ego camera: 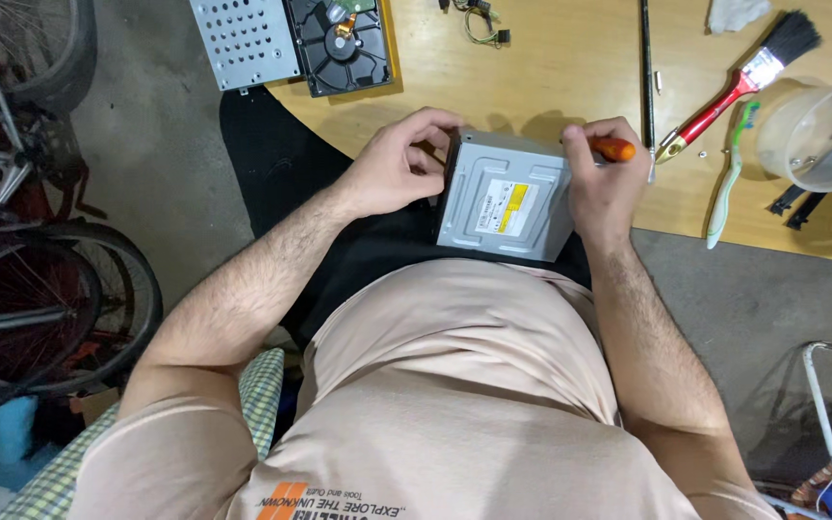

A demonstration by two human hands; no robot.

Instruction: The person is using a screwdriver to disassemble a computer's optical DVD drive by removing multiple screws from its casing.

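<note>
Grey metal drive box (pixel 505 200) sits at the near edge of the tabletop (pixel 551 67), partly hanging over toward my lap. It has a white and yellow sticker on top. My left hand (pixel 399 166) is curled around its left side, fingers bent over the top corner, holding it firm. My right hand (pixel 605 183) is closed around a screwdriver with an orange handle (pixel 614 148), and that hand rests on the right side of the box. The tip of the tool is hidden, so I cannot tell what it touches.

Right of my right hand, close by, lie a red-handled paintbrush (pixel 739 87), a green toothbrush (pixel 730 178) and a thin black rod (pixel 646 77). A clear plastic tub (pixel 820 130) stands farther right, near the tabletop edge. So the right side is crowded.

Up at the far left, an open hard disk (pixel 347 46) and a grey plate with holes (pixel 246 40) lie side by side, the plate sticking out past the edge. Between them and the box is bare wood, with room to move. Small wires (pixel 479 21) lie at the far side.

On the floor to my left stand bicycle wheels (pixel 31 308), well apart from the hands.
</note>
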